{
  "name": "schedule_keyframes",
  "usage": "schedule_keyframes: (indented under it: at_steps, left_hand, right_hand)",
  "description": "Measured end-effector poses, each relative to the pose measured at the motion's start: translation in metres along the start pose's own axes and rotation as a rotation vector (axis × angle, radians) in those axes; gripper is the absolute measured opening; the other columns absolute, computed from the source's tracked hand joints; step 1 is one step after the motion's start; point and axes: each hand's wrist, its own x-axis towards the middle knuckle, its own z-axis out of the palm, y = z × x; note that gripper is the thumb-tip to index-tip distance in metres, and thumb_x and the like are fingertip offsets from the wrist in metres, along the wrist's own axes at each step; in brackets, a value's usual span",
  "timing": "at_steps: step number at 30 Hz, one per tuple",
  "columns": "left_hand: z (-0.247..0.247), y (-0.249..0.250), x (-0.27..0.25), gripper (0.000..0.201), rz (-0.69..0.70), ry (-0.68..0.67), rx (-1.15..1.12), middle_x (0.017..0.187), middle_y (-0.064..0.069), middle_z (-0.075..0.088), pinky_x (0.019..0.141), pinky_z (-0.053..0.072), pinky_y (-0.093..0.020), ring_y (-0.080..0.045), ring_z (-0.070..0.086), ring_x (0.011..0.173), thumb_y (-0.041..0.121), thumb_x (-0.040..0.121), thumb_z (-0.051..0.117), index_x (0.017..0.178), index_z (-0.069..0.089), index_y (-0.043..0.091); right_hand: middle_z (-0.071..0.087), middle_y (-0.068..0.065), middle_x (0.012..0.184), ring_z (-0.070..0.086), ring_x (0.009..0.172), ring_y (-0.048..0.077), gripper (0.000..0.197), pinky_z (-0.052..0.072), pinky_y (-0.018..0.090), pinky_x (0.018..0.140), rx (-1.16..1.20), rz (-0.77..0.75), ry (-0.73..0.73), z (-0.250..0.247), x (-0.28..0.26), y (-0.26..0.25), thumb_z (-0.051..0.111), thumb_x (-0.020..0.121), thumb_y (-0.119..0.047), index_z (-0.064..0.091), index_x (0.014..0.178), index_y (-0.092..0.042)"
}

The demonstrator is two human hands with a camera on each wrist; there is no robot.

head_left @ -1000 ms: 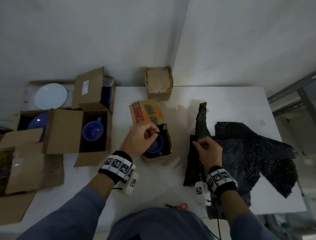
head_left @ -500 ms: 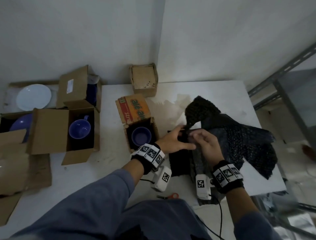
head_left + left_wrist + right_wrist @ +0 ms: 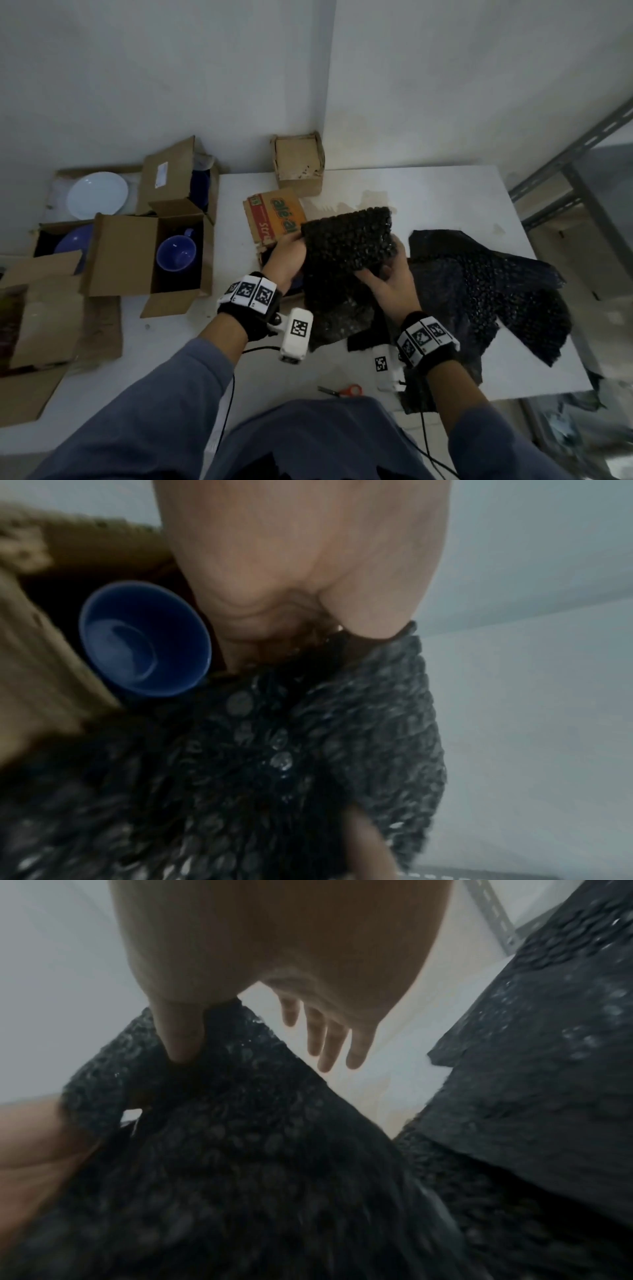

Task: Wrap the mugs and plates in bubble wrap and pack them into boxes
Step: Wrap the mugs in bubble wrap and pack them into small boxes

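Two blue mugs point(image 3: 176, 255) point(image 3: 145, 639) sit unwrapped in open boxes point(image 3: 150, 260), I judge, while my left hand point(image 3: 286, 257) and right hand point(image 3: 388, 286) each pinch the lifted black bubble wrap sheet point(image 3: 346, 246); wrapping's barely begun.

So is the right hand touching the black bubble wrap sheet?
Touching. The right wrist view shows the right hand with its thumb pressed into the bubble wrap sheet.
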Motion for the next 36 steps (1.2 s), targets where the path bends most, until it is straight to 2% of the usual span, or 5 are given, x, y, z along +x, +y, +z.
schedule_keyframes:
  at_steps: [8, 12, 16, 24, 36]
  left_hand:
    - [-0.044, 0.006, -0.020, 0.020, 0.171, -0.065, 0.169, 0.108, 0.011, 0.068, 0.087, 0.046, -0.019, -0.005, 0.063, 0.104, 0.017, 0.095, 0.062, 0.114, 0.064, 0.024]
    - [-0.074, 0.008, -0.023, 0.042, 0.135, -0.215, 0.417, 0.103, 0.019, 0.065, 0.073, 0.044, -0.003, 0.014, 0.061, 0.089, 0.011, 0.082, 0.077, 0.118, 0.061, 0.023]
    - [-0.098, -0.002, -0.025, 0.035, -0.018, -0.324, 0.699, 0.110, 0.008, 0.067, 0.086, 0.046, -0.016, -0.011, 0.061, 0.109, 0.020, 0.084, 0.076, 0.116, 0.065, 0.016]
    - [-0.111, -0.036, -0.027, 0.039, -0.066, -0.511, 0.929, 0.120, 0.007, 0.067, 0.102, 0.047, -0.042, -0.012, 0.062, 0.111, 0.037, 0.083, 0.072, 0.120, 0.063, 0.029]
    - [-0.145, 0.007, -0.013, 0.037, 0.376, 0.049, 0.949, 0.115, 0.007, 0.060, 0.095, 0.048, -0.036, -0.011, 0.056, 0.110, 0.009, 0.087, 0.067, 0.117, 0.058, 0.029]
  right_hand:
    - [0.071, 0.002, 0.086, 0.067, 0.079, 0.011, 0.024, 0.056, 0.032, 0.073, -0.003, -0.144, 0.175, 0.033, 0.022, -0.037, 0.061, 0.082, 0.007, 0.064, 0.097, -0.013]
    - [0.069, 0.003, 0.074, 0.064, 0.069, 0.010, 0.011, 0.053, 0.034, 0.066, -0.010, 0.033, 0.228, 0.041, 0.026, -0.031, 0.060, 0.089, -0.011, 0.067, 0.082, -0.011]
    - [0.063, 0.011, 0.068, 0.062, 0.068, 0.030, 0.051, 0.054, 0.053, 0.074, 0.030, 0.259, 0.267, 0.043, 0.016, 0.000, 0.063, 0.074, -0.055, 0.062, 0.075, -0.004]
    - [0.072, 0.002, 0.106, 0.068, 0.101, 0.019, 0.033, 0.056, 0.040, 0.090, 0.172, 0.318, 0.224, 0.045, -0.015, 0.014, 0.077, 0.082, -0.020, 0.068, 0.112, -0.013]
    - [0.073, 0.005, 0.097, 0.071, 0.088, 0.021, 0.022, 0.061, 0.036, 0.075, 0.201, 0.307, 0.423, 0.049, -0.008, 0.014, 0.075, 0.084, -0.017, 0.068, 0.105, -0.011]
